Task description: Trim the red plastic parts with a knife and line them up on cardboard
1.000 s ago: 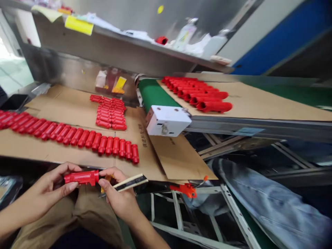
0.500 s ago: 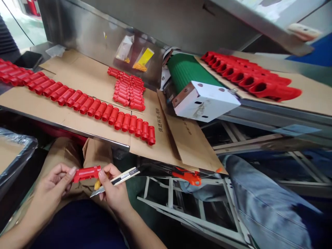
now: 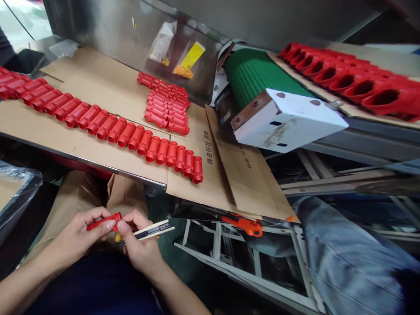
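head view, looking down over a work table (image 3: pixel 82 162) covered in cardboard sheets (image 3: pixel 82 83): left hand (image 3: pixel 77 236) curled, a red moulded part (image 3: pixel 103 222) pinched lengthwise between thumb and fingers, held above the lap, just below the table edge. right hand (image 3: pixel 141 247) closed, fingers pressed together around a utility knife (image 3: pixel 153 230) with a cream-and-black body, its blade end hidden behind the fingers, right beside the red part. contact between blade and part impossible to tell from this angle. a small yellow piece (image 3: pixel 118 237) just under the hands, too small to name.

as for progress, a long curved row of red parts (image 3: pixel 114 133) already lined up side by side on the cardboard, running out of view at the left. just beyond it, a tighter block of red parts (image 3: pixel 167 109) set in close rows. farther right, another row of red parts (image 3: pixel 354 83), hollow ends showing, laid on a cardboard sheet past a green conveyor belt (image 3: pixel 259 72) with a white end housing (image 3: pixel 285 120). only one part in hand.

for containers, a clear plastic bag (image 3: pixel 162 41) with white contents and a second clear bag (image 3: pixel 189 59) with a yellow card and orange bits, both against a steel wall (image 3: pixel 98 26). at far left, a plastic-wrapped carton (image 3: pixel 15 188), cardboard showing through.
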Available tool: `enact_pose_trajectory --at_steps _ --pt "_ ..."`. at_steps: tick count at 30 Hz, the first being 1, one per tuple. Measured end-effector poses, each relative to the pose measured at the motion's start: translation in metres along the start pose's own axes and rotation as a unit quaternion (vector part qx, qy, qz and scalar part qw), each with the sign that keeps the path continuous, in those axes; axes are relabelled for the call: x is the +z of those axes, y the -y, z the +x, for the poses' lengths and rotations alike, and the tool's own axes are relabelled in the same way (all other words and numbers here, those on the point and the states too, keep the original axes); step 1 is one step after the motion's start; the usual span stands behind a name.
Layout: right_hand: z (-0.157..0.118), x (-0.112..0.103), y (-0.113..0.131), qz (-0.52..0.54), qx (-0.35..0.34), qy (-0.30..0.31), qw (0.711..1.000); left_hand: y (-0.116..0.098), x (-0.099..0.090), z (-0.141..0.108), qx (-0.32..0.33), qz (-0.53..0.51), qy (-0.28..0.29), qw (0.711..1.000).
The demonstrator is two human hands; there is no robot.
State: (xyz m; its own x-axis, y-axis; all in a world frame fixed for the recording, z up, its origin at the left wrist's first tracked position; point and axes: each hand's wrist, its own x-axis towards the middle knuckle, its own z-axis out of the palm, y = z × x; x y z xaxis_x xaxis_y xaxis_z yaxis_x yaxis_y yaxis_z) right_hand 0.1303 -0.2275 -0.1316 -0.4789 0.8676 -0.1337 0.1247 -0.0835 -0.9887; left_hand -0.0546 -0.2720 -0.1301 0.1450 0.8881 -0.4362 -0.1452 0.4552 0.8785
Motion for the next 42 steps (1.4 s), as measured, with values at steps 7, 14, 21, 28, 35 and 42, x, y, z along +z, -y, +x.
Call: enact_pose_trajectory --at_steps 7,14,21,28,35,42 --pt "-0.004 -0.006 -0.005 0.051 0.061 0.009 0.997 -0.011 -0.02 -0.009 -0.055 -0.025 0.003 0.998" --pt "0.0 -0.007 -0.008 0.031 0.036 0.009 0.999 -0.01 -0.019 -0.001 -0.036 -0.032 -0.185 0.982" --pt "0.005 -0.01 -0.01 -0.096 -0.045 0.01 0.994 -0.007 -0.002 -0.009 -0.041 -0.089 -0.074 0.992" --pt "0.014 -0.013 -0.006 -0.121 -0.124 0.012 0.985 -0.006 -0.008 -0.008 -0.068 -0.153 -0.095 0.981" --pt "0.014 -0.014 -0.01 -0.031 -0.029 -0.025 0.999 0.014 -0.028 -0.012 -0.014 -0.019 -0.055 0.998" --pt "0.02 -0.012 -0.013 0.053 0.008 -0.025 0.998 0.027 -0.067 -0.019 0.026 0.164 -0.252 0.953"
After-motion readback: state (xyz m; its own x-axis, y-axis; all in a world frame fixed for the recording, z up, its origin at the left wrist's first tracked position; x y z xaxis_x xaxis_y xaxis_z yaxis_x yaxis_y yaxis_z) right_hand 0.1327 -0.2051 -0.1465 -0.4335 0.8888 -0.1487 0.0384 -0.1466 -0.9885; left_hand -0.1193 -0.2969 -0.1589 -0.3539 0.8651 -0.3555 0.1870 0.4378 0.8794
